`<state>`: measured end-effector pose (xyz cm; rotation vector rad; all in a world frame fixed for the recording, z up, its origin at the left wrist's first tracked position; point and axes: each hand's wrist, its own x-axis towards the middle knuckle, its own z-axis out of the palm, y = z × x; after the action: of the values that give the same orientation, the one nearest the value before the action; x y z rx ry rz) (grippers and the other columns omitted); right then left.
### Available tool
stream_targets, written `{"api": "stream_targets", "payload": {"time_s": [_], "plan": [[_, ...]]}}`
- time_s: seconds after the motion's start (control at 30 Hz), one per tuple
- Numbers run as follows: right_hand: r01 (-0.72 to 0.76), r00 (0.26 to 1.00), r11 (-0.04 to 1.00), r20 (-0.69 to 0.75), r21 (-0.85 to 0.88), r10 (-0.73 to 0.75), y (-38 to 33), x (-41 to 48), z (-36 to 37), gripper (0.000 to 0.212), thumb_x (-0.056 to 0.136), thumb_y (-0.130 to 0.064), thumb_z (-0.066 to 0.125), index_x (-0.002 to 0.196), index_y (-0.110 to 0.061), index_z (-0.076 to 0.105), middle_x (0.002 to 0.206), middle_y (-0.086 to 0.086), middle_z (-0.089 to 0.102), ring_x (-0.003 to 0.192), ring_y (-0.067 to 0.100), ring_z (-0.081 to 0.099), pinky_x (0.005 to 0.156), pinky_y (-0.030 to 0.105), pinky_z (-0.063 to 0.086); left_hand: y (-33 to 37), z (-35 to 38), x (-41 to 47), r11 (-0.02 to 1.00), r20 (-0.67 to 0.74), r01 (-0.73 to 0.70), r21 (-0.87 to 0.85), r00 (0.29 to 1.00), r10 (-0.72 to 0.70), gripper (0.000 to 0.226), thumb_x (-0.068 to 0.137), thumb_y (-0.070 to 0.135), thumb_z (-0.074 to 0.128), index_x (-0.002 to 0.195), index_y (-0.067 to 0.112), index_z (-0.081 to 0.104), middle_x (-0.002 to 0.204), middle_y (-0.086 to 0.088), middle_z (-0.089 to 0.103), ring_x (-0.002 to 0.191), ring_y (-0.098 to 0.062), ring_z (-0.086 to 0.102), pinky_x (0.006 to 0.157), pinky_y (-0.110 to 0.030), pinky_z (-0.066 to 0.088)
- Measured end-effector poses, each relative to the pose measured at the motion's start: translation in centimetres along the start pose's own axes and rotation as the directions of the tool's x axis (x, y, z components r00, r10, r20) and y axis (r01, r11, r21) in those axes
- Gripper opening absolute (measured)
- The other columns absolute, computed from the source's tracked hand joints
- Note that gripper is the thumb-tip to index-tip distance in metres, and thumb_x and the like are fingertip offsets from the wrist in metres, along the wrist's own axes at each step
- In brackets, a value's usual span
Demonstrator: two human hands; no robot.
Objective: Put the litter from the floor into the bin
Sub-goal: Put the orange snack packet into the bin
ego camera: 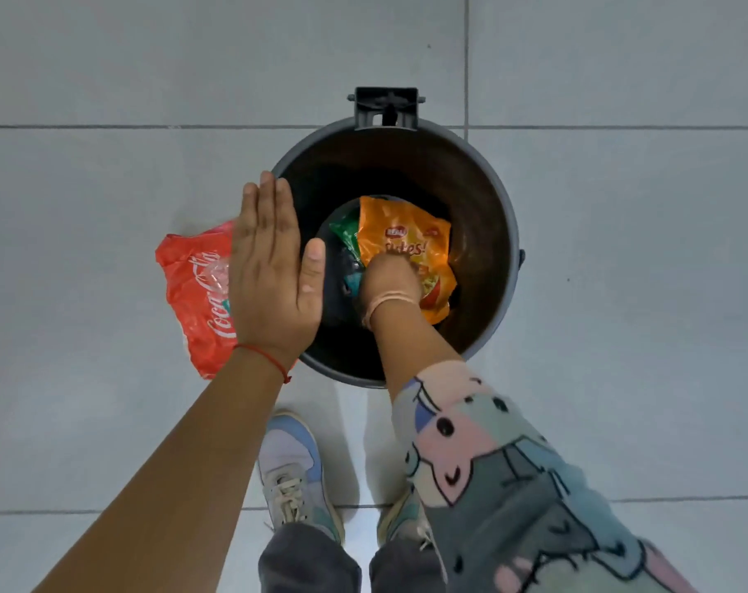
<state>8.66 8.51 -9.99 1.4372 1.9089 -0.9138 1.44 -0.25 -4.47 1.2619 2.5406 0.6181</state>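
- The red wrapper [196, 288] lying on the floor [85, 207] just left of the bin [507, 233] bears the white script "Coca-Cola". It runs lengthwise along the wrapper, and the left hand [271, 271] covers part of it, so only the lettering at the wrapper's middle and lower end can be read.
- The orange snack packet [406, 237] inside the bin carries a small red badge with white letters that look like "REAL", though they are too small to be sure.
- Below that badge, larger white lettering on the same packet ends in "kes!"; the right hand [389, 282] hides whatever follows underneath.
- The green wrapper [345, 233] beside the orange packet shows no readable print.
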Motion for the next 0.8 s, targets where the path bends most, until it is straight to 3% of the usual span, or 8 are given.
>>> {"api": "stream_targets", "payload": {"time_s": [0.07, 0.13, 0.2, 0.27, 0.3, 0.43, 0.67, 0.8], "plan": [[0.005, 1.0, 1.0, -0.03, -0.004, -0.006, -0.3, 0.0, -0.4, 0.031, 0.096, -0.008, 0.043, 0.126, 0.001, 0.049, 0.133, 0.02, 0.051, 0.122, 0.033, 0.05, 0.093, 0.038, 0.047, -0.1, 0.0, 0.0, 1.0, 0.009, 0.004, -0.007, 1.0, -0.004, 0.062, 0.093, 0.034, 0.018, 0.141, -0.006, 0.022, 0.151, -0.023, 0.023, 0.142, -0.034, 0.015, 0.117, -0.036, 0.012], [0.146, 0.952, 0.988, -0.262, -0.054, -0.155, -0.2, -1.3, -1.2, 0.043, 0.098, -0.014, 0.04, 0.139, -0.001, 0.033, 0.146, 0.018, 0.037, 0.135, 0.032, 0.035, 0.105, 0.038, 0.039, -0.1, -0.1, 0.0, 1.0, 0.015, 0.008, -0.003, 1.0, -0.008, 0.062, 0.093, 0.034, 0.017, 0.141, -0.005, 0.022, 0.151, -0.022, 0.023, 0.142, -0.033, 0.014, 0.117, -0.038, 0.012], [0.313, 0.711, 0.929, -0.6, -0.199, -0.368, 0.6, -3.7, -2.9, 0.049, 0.098, -0.023, 0.039, 0.142, -0.006, 0.028, 0.152, 0.015, 0.03, 0.141, 0.032, 0.024, 0.114, 0.041, 0.026, 0.0, -0.1, 0.0, 1.0, 0.028, 0.014, 0.012, 0.999, -0.015, 0.062, 0.093, 0.035, 0.017, 0.142, -0.003, 0.02, 0.152, -0.021, 0.021, 0.143, -0.032, 0.012, 0.118, -0.04, 0.012], [0.326, 0.513, 0.9, -0.745, -0.29, -0.426, 2.2, -5.5, -4.5, 0.053, 0.096, -0.032, 0.04, 0.143, -0.009, 0.028, 0.152, 0.014, 0.031, 0.141, 0.035, 0.023, 0.115, 0.044, 0.021, 0.0, -0.1, -0.1, 0.999, 0.043, 0.025, 0.026, 0.999, -0.026, 0.063, 0.093, 0.038, 0.015, 0.143, -0.001, 0.018, 0.153, -0.019, 0.019, 0.143, -0.031, 0.011, 0.118, -0.042, 0.012], [0.312, 0.517, 0.903, -0.745, -0.295, -0.421, 3.3, -5.8, -5.1, 0.056, 0.096, -0.035, 0.04, 0.143, -0.009, 0.027, 0.153, 0.014, 0.029, 0.142, 0.036, 0.021, 0.115, 0.044, 0.019, 0.0, -0.1, -0.1, 0.999, 0.05, 0.03, 0.035, 0.998, -0.032, 0.064, 0.093, 0.04, 0.015, 0.144, 0.0, 0.018, 0.154, -0.018, 0.018, 0.143, -0.03, 0.01, 0.118, -0.043, 0.013], [0.253, 0.735, 0.922, -0.561, -0.294, -0.381, 6.6, -4.9, -6.3, 0.065, 0.097, -0.044, 0.037, 0.147, -0.009, 0.013, 0.157, 0.013, 0.012, 0.145, 0.032, 0.005, 0.118, 0.043, 0.009, 0.2, -0.2, 0.0, 0.998, 0.082, 0.027, 0.064, 0.996, -0.032, 0.075, 0.092, 0.052, 0.003, 0.144, 0.001, 0.016, 0.154, -0.018, 0.017, 0.144, -0.031, 0.01, 0.118, -0.045, 0.014], [0.257, 0.712, 0.903, -0.565, -0.344, -0.418, 7.1, -4.1, -5.5, 0.07, 0.095, -0.047, 0.039, 0.146, -0.005, 0.014, 0.156, 0.017, 0.015, 0.145, 0.033, 0.01, 0.116, 0.04, 0.01, 0.4, -0.5, 0.0, 0.998, 0.1, 0.012, 0.056, 0.995, -0.017, 0.079, 0.09, 0.054, -0.001, 0.144, 0.0, 0.016, 0.153, -0.019, 0.018, 0.143, -0.033, 0.01, 0.118, -0.044, 0.014], [0.254, 0.707, 0.905, -0.573, -0.343, -0.415, 7.0, -4.2, -5.5, 0.07, 0.095, -0.046, 0.039, 0.146, -0.005, 0.014, 0.156, 0.017, 0.016, 0.144, 0.033, 0.011, 0.116, 0.042, 0.012, -0.7, -1.0, -0.7, 0.989, -0.103, 0.132, -0.064, 0.985, -0.138, 0.068, 0.096, 0.044, 0.011, 0.141, -0.005, 0.02, 0.151, -0.024, 0.022, 0.142, -0.037, 0.011, 0.117, -0.039, 0.01]]}}
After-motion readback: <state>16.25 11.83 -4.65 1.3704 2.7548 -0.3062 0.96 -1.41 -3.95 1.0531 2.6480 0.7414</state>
